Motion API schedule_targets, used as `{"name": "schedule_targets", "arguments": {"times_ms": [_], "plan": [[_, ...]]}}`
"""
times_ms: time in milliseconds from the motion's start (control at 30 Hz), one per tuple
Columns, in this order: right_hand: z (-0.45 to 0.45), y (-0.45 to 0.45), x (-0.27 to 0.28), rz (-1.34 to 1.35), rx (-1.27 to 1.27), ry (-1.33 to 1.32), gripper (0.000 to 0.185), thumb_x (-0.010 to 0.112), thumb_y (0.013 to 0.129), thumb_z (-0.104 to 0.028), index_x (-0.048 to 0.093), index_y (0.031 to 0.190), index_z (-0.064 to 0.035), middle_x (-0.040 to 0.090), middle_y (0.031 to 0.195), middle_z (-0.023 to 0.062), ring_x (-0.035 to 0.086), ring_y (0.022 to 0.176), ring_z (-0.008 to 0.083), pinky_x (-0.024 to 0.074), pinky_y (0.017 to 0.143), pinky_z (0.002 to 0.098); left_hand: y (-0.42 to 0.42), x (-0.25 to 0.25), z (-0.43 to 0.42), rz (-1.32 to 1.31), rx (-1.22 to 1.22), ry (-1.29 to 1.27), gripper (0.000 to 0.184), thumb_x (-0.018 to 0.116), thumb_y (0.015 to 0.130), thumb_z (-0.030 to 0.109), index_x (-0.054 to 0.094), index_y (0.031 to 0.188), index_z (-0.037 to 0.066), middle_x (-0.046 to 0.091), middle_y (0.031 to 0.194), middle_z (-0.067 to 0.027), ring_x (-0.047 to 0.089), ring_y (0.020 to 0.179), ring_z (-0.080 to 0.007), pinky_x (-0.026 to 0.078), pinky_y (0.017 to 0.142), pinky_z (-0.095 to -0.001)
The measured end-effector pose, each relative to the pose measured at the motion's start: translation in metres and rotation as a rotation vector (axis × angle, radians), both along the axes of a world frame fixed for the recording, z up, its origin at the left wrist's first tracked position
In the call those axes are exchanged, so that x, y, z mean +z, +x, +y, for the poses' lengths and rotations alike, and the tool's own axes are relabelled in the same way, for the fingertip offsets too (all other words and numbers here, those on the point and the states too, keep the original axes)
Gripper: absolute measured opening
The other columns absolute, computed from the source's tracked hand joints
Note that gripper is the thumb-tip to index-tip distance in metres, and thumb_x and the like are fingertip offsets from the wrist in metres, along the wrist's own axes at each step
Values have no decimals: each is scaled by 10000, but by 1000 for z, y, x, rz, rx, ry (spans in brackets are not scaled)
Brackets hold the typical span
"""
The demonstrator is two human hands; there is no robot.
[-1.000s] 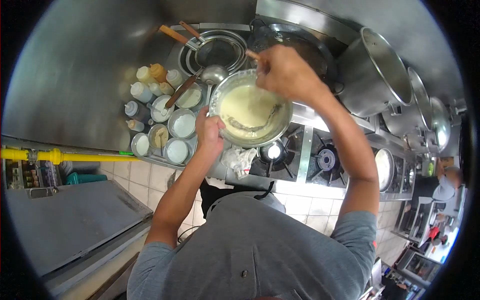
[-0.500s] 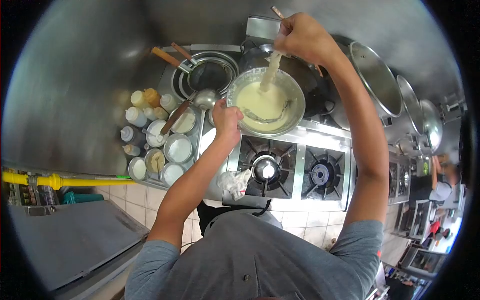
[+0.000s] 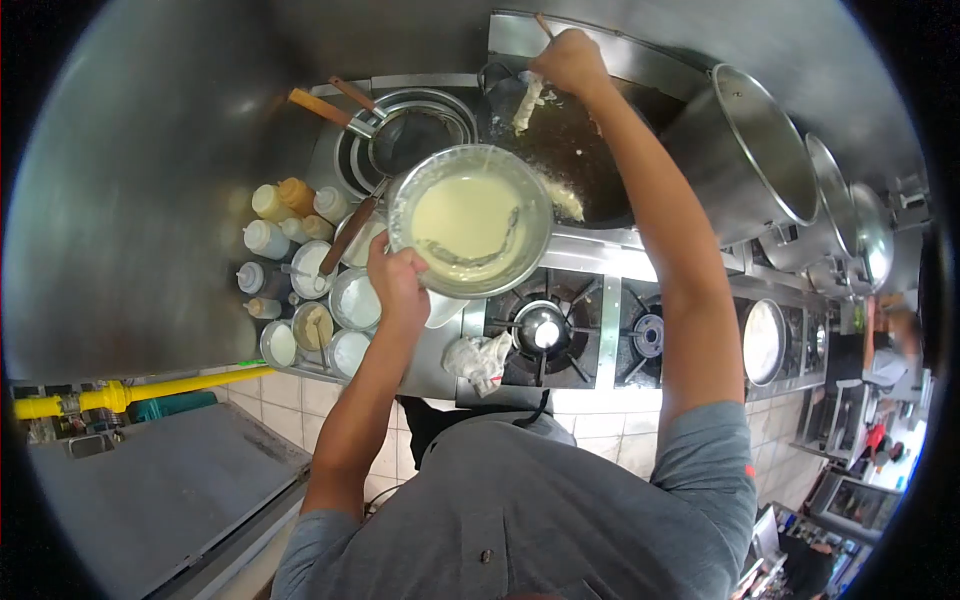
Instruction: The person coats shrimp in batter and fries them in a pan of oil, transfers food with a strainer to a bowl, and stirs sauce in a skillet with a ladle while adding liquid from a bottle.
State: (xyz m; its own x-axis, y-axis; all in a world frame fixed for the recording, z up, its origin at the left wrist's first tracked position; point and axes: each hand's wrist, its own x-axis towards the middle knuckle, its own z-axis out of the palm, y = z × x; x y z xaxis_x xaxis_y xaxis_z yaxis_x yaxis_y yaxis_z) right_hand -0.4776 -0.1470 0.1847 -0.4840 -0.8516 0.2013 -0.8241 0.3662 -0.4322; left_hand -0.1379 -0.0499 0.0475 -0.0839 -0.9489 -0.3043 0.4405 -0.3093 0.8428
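Observation:
My left hand [image 3: 397, 283] is closed on the near left rim of a metal mixing bowl [image 3: 543, 215] of pale, runny batter [image 3: 465, 215], held tilted above the counter and stove. Over the wok [image 3: 620, 205] of dark oil, my right hand [image 3: 570, 62] is closed on a long batter-coated strip [image 3: 528, 106]. The strip hangs down towards the oil; whether its tip touches is unclear. What the coating covers is hidden. Another pale battered piece [image 3: 562, 197] lies in the wok near its front edge. A thin brown stick [image 3: 544, 25] pokes out past my right hand; its other part is hidden.
Wooden-handled strainers [image 3: 410, 140] rest over nested bowls at the back left. Squeeze bottles [image 3: 268, 238] and several tubs [image 3: 355, 302] stand left. A cloth [image 3: 478, 362] lies beside a burner [image 3: 543, 325]. Large pots [image 3: 745, 150] line the right; another person [image 3: 885, 365] is far right.
My right hand has lifted the coated strip out of the batter and carried it over the wok. The bowl in my left hand has moved left, uncovering the oil and the battered piece.

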Motion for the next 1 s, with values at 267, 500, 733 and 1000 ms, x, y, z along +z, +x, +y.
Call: {"name": "schedule_targets", "arguments": {"times_ms": [267, 500, 733, 1000], "plan": [[3, -20, -69, -42, -149, 157, 374, 743, 732, -234, 730, 979, 47, 715, 1024, 255, 702, 1004, 368, 561, 895, 417, 43, 2, 5, -70, 108, -23, 649, 505, 568, -79, 467, 1216, -74, 618, 1030, -151, 645, 889, -243, 536, 787, -310], [46, -37, -79, -91, -258, 225, 361, 740, 768, -205, 725, 1048, 21, 700, 1104, 250, 685, 1059, 368, 554, 915, 420, 50, -4, 13, -37, 98, -24, 634, 503, 574, -86, 469, 1206, -82, 602, 1083, -155, 628, 969, -256, 515, 872, -324], [86, -55, -92, -129, -327, 294, 401, 742, 787, -216, 703, 1113, 15, 674, 1187, 251, 662, 1116, 371, 540, 956, 417, 51, -11, 25, -62, 58, -27, 681, 504, 583, -68, 457, 1262, -79, 592, 1090, -139, 605, 961, -255, 491, 871, -312], [119, -65, -96, -79, -387, 437, 333, 728, 821, -171, 717, 1122, -27, 679, 1201, 223, 656, 1147, 351, 541, 963, 414, 50, -3, 40, -60, 45, -33, 659, 501, 584, -67, 465, 1242, -62, 590, 1087, -130, 602, 965, -247, 482, 871, -309]]}}
